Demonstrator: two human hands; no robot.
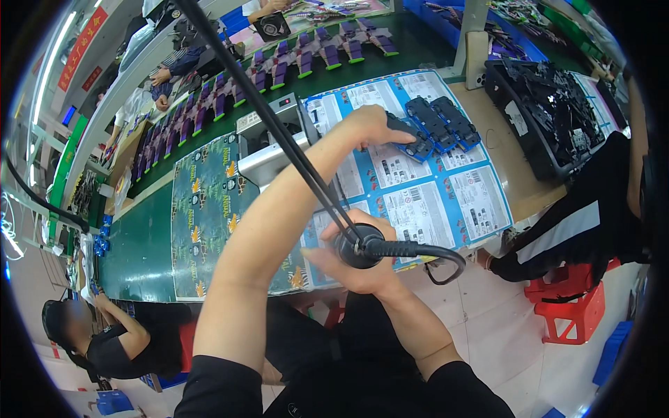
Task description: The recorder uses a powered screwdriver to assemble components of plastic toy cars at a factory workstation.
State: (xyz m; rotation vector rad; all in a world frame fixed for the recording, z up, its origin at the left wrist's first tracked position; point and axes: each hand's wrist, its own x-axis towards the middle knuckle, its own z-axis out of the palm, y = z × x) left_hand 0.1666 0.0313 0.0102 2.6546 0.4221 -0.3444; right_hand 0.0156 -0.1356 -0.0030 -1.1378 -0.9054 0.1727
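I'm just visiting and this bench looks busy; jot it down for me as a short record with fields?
Left hand: on the leftmost black-and-blue piece; exact grip unclear
Right hand: at a black corded tool, which partly hides the grip
Beside the touched piece: more black-and-blue pieces
Under them: blue-and-white printed sheet
Left of that sheet: green patterned sheet
Far right: black crate of dark parts
Beyond: row of purple-and-green pieces
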